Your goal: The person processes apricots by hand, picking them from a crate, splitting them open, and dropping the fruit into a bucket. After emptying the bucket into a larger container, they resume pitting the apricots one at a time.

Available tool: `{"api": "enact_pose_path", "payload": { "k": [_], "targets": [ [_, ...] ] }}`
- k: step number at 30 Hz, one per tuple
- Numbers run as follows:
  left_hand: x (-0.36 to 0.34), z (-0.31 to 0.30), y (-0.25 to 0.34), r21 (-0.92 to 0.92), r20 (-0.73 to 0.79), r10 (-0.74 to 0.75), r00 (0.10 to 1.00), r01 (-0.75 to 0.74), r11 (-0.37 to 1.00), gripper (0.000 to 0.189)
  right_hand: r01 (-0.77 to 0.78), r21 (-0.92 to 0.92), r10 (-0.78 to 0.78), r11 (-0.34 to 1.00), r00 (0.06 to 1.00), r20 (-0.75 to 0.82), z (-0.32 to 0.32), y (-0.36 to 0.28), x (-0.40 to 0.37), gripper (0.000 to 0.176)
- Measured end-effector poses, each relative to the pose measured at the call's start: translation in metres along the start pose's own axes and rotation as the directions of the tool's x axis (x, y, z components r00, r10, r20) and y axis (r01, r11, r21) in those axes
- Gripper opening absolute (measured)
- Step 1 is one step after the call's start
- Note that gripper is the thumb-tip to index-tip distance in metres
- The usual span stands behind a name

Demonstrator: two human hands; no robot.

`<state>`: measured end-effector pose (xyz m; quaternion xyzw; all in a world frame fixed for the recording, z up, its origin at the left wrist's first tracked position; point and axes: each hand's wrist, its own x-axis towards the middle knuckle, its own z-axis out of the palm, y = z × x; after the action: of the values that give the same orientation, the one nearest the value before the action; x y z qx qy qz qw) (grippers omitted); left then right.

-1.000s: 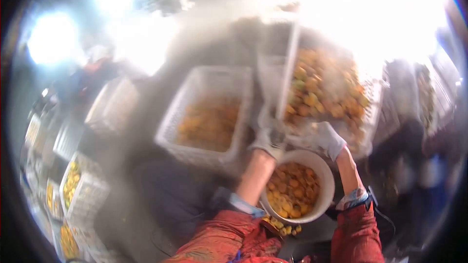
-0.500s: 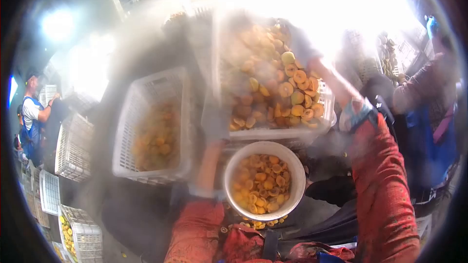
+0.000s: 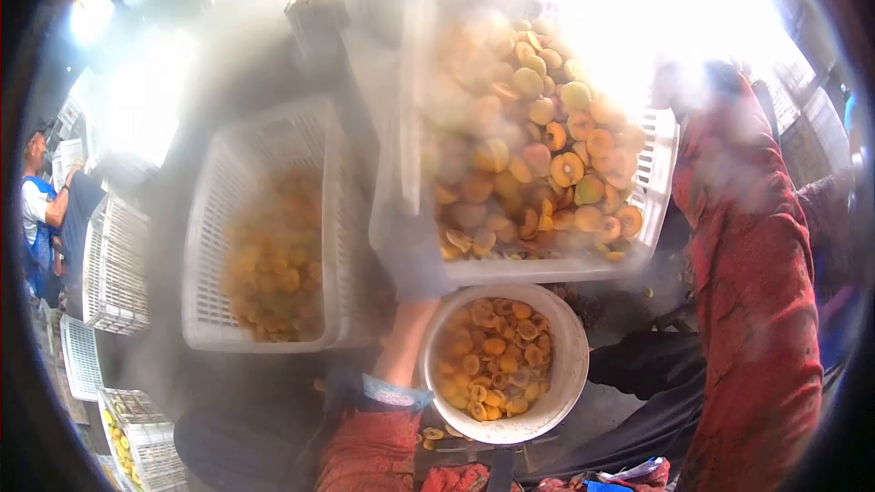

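Observation:
A white crate (image 3: 547, 271) full of halved orange and yellow fruit is in the upper middle. My left hand (image 3: 410, 251), in a greyish glove, is at its near left corner; haze blurs the fingers. Far to the right, my right hand (image 3: 673, 87) is beside the crate's upper right side, mostly lost in glare. Just below the crate stands a round white bucket (image 3: 572, 360) with fruit halves inside. Another white crate (image 3: 205, 219), partly filled with fruit, lies to the left.
Stacked white crates (image 3: 117, 264) stand at the far left, near a person (image 3: 41, 205) in blue overalls. A lower left crate (image 3: 155, 446) holds yellow fruit. Part of another person (image 3: 829, 210) shows at the right edge. Haze and glare cover the top.
The middle crate appears larger and nearer, its right side farther right. My right hand has moved up and right, off the fruit. My left hand remains at the crate's left corner.

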<state>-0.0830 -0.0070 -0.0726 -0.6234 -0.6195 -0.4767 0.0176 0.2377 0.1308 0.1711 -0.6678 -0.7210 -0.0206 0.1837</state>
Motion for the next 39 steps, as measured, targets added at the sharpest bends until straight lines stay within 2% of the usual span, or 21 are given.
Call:
{"api": "enact_pose_path", "payload": {
  "k": [7,9,12,13,14,15,16,17,18,20,21,24,26,28,29,30,31,32,33,37,39],
  "targets": [
    [-0.004,-0.004,0.008,-0.194,-0.077,-0.099,0.992,0.082,0.978,0.05,-0.046,-0.073,0.043,0.996,0.998,-0.041,-0.022,0.023,-0.018,0.023],
    [-0.021,-0.005,-0.004,0.158,0.039,0.059,0.997,-0.065,0.985,0.054,-0.045,-0.089,0.041,0.995,0.998,-0.04,-0.023,0.026,-0.022,0.023],
    [-0.026,-0.05,0.03,0.213,0.189,0.019,0.982,-0.06,0.975,0.057,-0.054,-0.104,0.051,0.993,0.998,-0.034,-0.019,0.028,-0.016,0.023],
    [-0.027,-0.056,0.042,0.462,0.219,-0.016,0.976,-0.089,0.882,0.054,-0.063,-0.108,0.059,0.992,0.998,-0.038,-0.019,0.03,-0.013,0.023],
    [-0.017,-0.052,0.046,0.461,0.202,-0.003,0.979,-0.092,0.883,0.054,-0.072,-0.107,0.067,0.992,0.997,-0.046,-0.021,0.031,-0.013,0.023],
    [-0.011,-0.051,0.051,0.037,0.128,-0.146,0.981,0.143,0.989,0.051,-0.083,-0.109,0.078,0.991,0.996,-0.052,-0.022,0.032,-0.015,0.023],
    [-0.009,-0.052,0.055,-0.398,0.13,-0.306,0.943,0.332,0.855,0.048,-0.087,-0.107,0.082,0.99,0.995,-0.053,-0.024,0.034,-0.016,0.023],
    [-0.016,-0.034,0.023,0.319,0.014,0.167,0.986,-0.163,0.934,0.036,-0.094,-0.105,0.089,0.99,0.995,-0.055,-0.027,0.036,-0.02,0.023],
    [-0.012,-0.025,0.017,0.328,0.007,0.188,0.982,-0.18,0.927,0.036,-0.102,-0.1,0.096,0.99,0.994,-0.061,-0.031,0.038,-0.024,0.023],
    [0.008,-0.01,0.018,-0.245,0.019,-0.308,0.951,0.303,0.921,0.04,-0.096,-0.109,0.09,0.989,0.994,-0.065,-0.033,0.039,-0.03,0.023],
    [0.003,-0.021,0.018,0.126,0.147,-0.058,0.987,0.039,0.991,0.055,-0.095,-0.121,0.089,0.988,0.994,-0.06,-0.032,0.039,-0.031,0.023],
    [-0.036,-0.05,0.04,0.472,0.29,-0.098,0.952,-0.054,0.88,0.071,-0.097,-0.128,0.093,0.987,0.995,-0.04,-0.024,0.044,-0.024,0.023],
    [-0.038,-0.051,0.044,0.532,0.315,-0.107,0.943,-0.082,0.843,0.074,-0.107,-0.124,0.101,0.986,0.993,-0.054,-0.025,0.047,-0.021,0.023],
    [-0.042,-0.058,0.042,0.357,0.227,-0.058,0.972,-0.028,0.934,0.072,-0.114,-0.12,0.108,0.986,0.993,-0.055,-0.025,0.051,-0.021,0.023],
    [-0.024,-0.053,0.055,-0.392,0.112,-0.471,0.875,0.475,0.788,0.066,-0.121,-0.117,0.116,0.986,0.992,-0.055,-0.025,0.053,-0.022,0.023],
    [-0.018,-0.055,0.05,-0.39,0.103,-0.469,0.877,0.469,0.792,0.066,-0.123,-0.118,0.117,0.985,0.991,-0.06,-0.028,0.055,-0.022,0.023],
    [-0.013,-0.051,0.038,-0.093,0.074,-0.23,0.97,0.236,0.967,0.059,-0.122,-0.122,0.115,0.985,0.991,-0.062,-0.029,0.055,-0.024,0.023],
    [-0.008,-0.042,0.028,0.212,0.115,0.017,0.993,-0.041,0.976,0.053,-0.122,-0.126,0.114,0.985,0.991,-0.068,-0.033,0.055,-0.025,0.023],
    [-0.01,-0.027,0.019,0.337,0.046,0.011,0.999,-0.026,0.941,0.04,-0.126,-0.131,0.117,0.983,0.991,-0.07,-0.031,0.055,-0.028,0.023],
    [-0.014,-0.019,0.015,0.259,-0.007,0.05,0.999,-0.047,0.965,0.039,-0.126,-0.139,0.114,0.982,0.99,-0.089,-0.03,0.057,-0.032,0.022],
    [-0.012,-0.013,0.012,0.253,-0.064,-0.104,0.993,0.117,0.96,0.039,-0.105,-0.15,0.088,0.983,0.99,-0.111,-0.024,0.05,-0.037,0.022]
  ]
}}
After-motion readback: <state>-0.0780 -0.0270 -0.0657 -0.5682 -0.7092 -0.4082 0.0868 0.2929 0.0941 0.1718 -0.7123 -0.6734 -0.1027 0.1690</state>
